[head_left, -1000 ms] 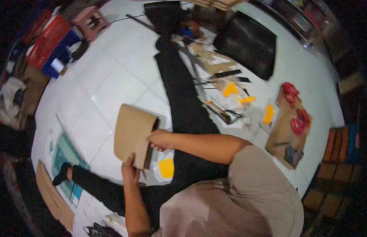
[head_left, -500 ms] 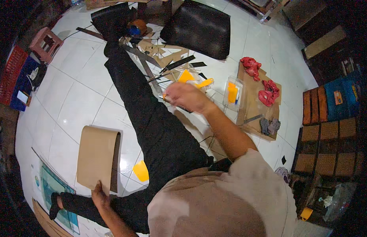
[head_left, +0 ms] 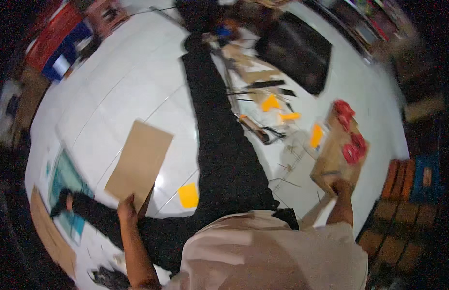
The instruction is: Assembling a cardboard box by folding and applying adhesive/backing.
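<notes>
My left hand [head_left: 127,208] pinches the lower edge of a folded brown sheet [head_left: 140,162], holding it up over the floor beside my bent leg. At the right, my right hand [head_left: 341,186] reaches down to the near end of a brown cardboard piece [head_left: 328,166]. Blur hides its fingers, and the grey rag seen there earlier is covered. A small metal strip [head_left: 332,173] lies next to that hand. On the floor past my outstretched leg lies a long tool with a brown handle [head_left: 253,126].
Crumpled red cloths [head_left: 351,150] lie on the cardboard. Yellow pieces [head_left: 188,195], brown and black scraps [head_left: 261,76] and a large black sheet [head_left: 297,53] are spread over the white tiles. A teal panel [head_left: 69,181] lies by my left foot, and brown boxes [head_left: 396,212] line the right.
My right hand has moved from beside my outstretched leg to the cardboard at the right. My left hand has turned the brown sheet, showing its broad face. The whole view has shifted.
</notes>
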The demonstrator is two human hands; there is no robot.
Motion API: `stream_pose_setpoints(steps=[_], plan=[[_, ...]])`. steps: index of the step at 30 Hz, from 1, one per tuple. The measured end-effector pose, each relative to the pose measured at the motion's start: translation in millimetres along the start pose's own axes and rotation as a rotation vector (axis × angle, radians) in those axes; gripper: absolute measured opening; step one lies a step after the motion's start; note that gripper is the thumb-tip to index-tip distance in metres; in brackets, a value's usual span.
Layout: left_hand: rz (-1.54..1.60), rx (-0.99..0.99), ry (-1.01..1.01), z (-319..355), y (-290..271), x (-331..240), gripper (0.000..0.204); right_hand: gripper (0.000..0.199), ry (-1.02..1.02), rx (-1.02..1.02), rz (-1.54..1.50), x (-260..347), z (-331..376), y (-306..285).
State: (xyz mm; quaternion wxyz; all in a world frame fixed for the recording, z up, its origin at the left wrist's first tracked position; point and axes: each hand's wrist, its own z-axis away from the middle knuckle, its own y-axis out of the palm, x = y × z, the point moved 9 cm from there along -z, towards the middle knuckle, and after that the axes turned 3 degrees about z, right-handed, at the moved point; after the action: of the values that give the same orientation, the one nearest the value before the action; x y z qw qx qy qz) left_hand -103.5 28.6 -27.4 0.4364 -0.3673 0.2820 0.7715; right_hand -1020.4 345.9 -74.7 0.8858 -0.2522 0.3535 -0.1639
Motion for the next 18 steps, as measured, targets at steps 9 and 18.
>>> stream_pose_setpoints(steps=[9, 18], plan=[[-0.403, 0.109, -0.335, 18.6, 100.5, 64.5, 0.035, 0.040, -0.039, -0.941, -0.276, -74.5, 91.9, -110.8], [-1.273, 0.092, 0.131, 39.7, 110.5, 16.4, 0.037, 0.035, -0.244, -1.097, -0.797, 1.4, 112.9, -375.8]])
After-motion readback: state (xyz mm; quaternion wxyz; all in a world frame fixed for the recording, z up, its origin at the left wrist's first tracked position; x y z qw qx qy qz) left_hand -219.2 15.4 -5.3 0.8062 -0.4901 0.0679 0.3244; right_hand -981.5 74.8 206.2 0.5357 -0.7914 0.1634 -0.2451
